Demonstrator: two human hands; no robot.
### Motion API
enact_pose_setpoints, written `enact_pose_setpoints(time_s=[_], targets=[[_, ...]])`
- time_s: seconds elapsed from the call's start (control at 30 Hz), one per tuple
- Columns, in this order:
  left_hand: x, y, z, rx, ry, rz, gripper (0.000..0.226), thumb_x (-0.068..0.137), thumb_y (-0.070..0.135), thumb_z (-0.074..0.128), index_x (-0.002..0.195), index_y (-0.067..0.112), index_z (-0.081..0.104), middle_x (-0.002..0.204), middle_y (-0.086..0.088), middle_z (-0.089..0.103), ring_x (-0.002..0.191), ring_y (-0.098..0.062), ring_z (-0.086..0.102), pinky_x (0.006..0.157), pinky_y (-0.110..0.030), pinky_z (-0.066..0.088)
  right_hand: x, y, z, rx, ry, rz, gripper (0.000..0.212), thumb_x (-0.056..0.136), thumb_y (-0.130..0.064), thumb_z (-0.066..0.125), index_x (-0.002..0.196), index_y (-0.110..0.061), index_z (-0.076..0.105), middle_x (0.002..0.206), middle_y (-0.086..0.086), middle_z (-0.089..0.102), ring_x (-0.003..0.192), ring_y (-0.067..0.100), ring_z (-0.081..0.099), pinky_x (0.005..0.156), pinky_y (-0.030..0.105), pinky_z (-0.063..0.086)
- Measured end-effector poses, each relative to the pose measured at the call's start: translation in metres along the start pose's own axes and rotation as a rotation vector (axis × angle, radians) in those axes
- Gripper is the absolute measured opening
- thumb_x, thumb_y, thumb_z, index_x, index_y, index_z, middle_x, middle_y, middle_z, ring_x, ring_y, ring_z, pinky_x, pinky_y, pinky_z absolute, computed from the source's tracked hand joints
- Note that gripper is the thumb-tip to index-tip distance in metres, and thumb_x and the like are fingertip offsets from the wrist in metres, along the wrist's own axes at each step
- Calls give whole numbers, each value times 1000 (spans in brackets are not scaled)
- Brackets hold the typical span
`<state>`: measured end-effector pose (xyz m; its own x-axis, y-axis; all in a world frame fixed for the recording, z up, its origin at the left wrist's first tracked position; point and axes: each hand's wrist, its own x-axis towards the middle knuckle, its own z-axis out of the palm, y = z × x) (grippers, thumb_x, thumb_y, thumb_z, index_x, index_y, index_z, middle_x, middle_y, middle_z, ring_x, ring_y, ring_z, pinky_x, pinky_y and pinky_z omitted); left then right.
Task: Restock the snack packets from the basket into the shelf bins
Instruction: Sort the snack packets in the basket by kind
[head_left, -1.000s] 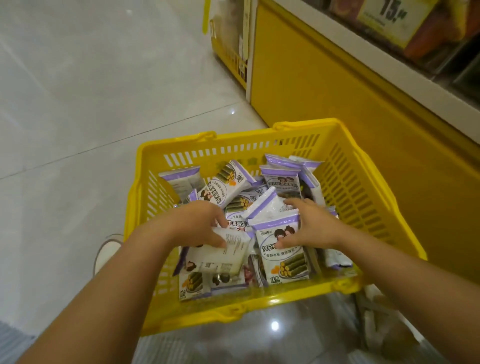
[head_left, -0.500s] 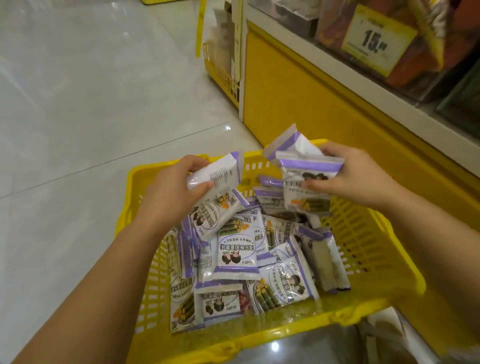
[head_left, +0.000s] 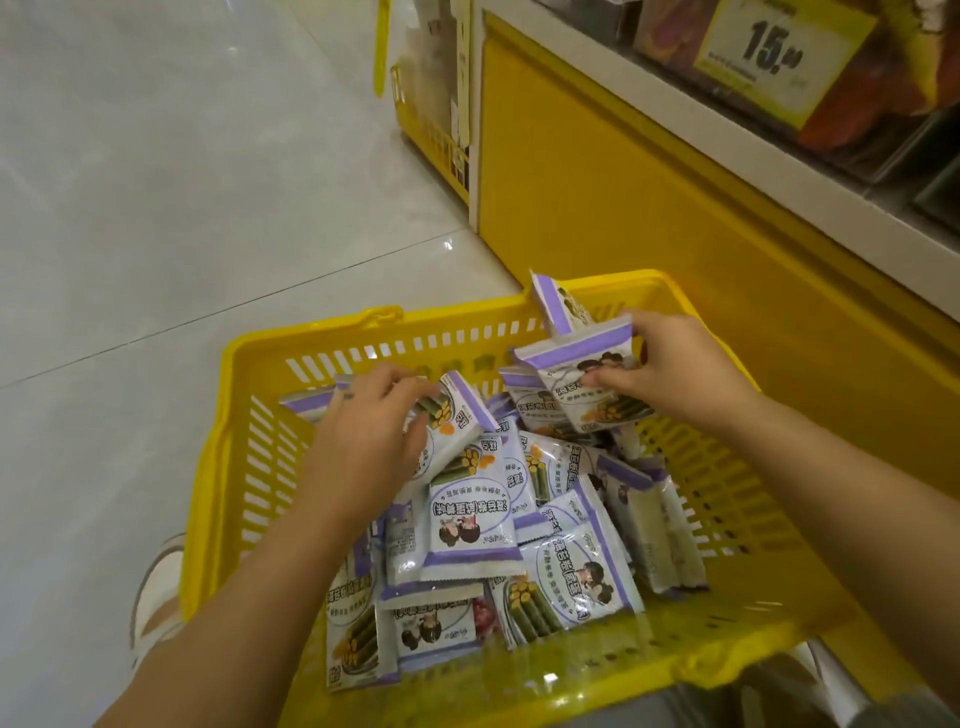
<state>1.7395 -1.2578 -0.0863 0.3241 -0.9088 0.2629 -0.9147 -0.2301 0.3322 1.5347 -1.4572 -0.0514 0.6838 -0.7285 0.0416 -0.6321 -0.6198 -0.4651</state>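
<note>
Over yellow slotted plastic basket (head_left: 311, 338), right hand (head_left: 670, 374) grip pinches two white-and-purple glossy film snack packets (head_left: 582, 374) at its far-right corner; left hand (head_left: 363, 447) grip curls on one at far-left. Rest heaped inside. Likely light, crinkly, slippery; pinch sealed edges.

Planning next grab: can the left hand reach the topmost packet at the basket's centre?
Likely yes: that white, purple-edged plastic snack packet lies uncovered beside the left hand, whose grip holds another packet.
</note>
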Motion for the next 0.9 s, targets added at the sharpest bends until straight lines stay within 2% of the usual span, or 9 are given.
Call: enact_pose_setpoints(time_s=[0.1, 0.2, 0.27, 0.33, 0.4, 0.5, 0.6, 0.77, 0.9], targets=[[-7, 7, 9, -59, -256, 85, 23, 91, 18, 60, 113, 19, 64, 115, 0, 61, 101, -24, 60, 82, -36, 46, -7, -3, 0, 164, 69, 5, 33, 74, -34, 80, 104, -34, 65, 78, -26, 59, 65, -8, 52, 53, 11, 35], [-14, 16, 15, -67, -312, 223, 21, 91, 19, 60, 111, 20, 65, 115, 1, 60, 103, -22, 59, 85, -36, 44, -10, -12, 2, 267, 141, 46, 32, 73, -31, 80, 102, -28, 67, 89, -16, 65, 80, 2, 59, 64, 18, 42], [-16, 23, 20, -33, -291, 366, 21, 85, 18, 69, 106, 17, 68, 107, -2, 65, 97, -25, 64, 81, -39, 48, -12, -16, 5, 267, 146, 64, 29, 74, -32, 80, 100, -27, 68, 86, -13, 67, 79, 6, 61, 66, 24, 44], [-21, 27, 28, 16, -382, 452, 34, 85, 31, 69, 116, 20, 64, 117, -1, 62, 106, -25, 60, 86, -39, 45, -17, -17, 11, 249, 92, 38, 23, 77, -32, 77, 98, -29, 68, 82, -21, 63, 76, -5, 59, 66, 15, 42], [-29, 23, 40, 113, -556, 458, 59, 85, 50, 62, 136, 28, 45, 140, 2, 44, 127, -21, 41, 103, -37, 32, -24, -16, 19, 240, 17, 27, 22, 80, -32, 74, 101, -30, 67, 85, -24, 60, 78, -12, 55, 65, 6, 40], [-42, 6, 47, 260, -670, 473, 90, 81, 61, 61, 149, 32, 11, 158, 1, 10, 143, -21, 12, 116, -37, 9, -34, -14, 28, 222, -22, 59, 24, 82, -44, 65, 96, -25, 66, 81, -13, 63, 73, 0, 56, 61, 20, 47], [-48, -1, 52, 359, -675, 517, 105, 80, 57, 65, 150, 30, -9, 160, -3, -10, 147, -25, -2, 118, -40, 3, -38, -13, 30, 261, 66, 62, 30, 82, -49, 62, 88, -20, 65, 71, 1, 62, 65, 17, 55, 57, 32, 43], [-56, 3, 56, 463, -705, 527, 112, 85, 46, 64, 143, 30, -31, 156, -13, -25, 146, -34, -10, 117, -46, 0, -39, -12, 33, 204, 48, 77, 31, 83, -44, 66, 84, -14, 62, 76, 8, 62, 73, 25, 57, 65, 45, 49], [-55, 6, 48, 365, -660, 502, 95, 91, 18, 54, 147, 35, -21, 159, -12, -16, 147, -34, -4, 118, -45, 3, -43, -6, 37, 225, 19, 85, 26, 83, -43, 67, 90, -18, 62, 80, 7, 63, 75, 24, 59, 67, 48, 51]])
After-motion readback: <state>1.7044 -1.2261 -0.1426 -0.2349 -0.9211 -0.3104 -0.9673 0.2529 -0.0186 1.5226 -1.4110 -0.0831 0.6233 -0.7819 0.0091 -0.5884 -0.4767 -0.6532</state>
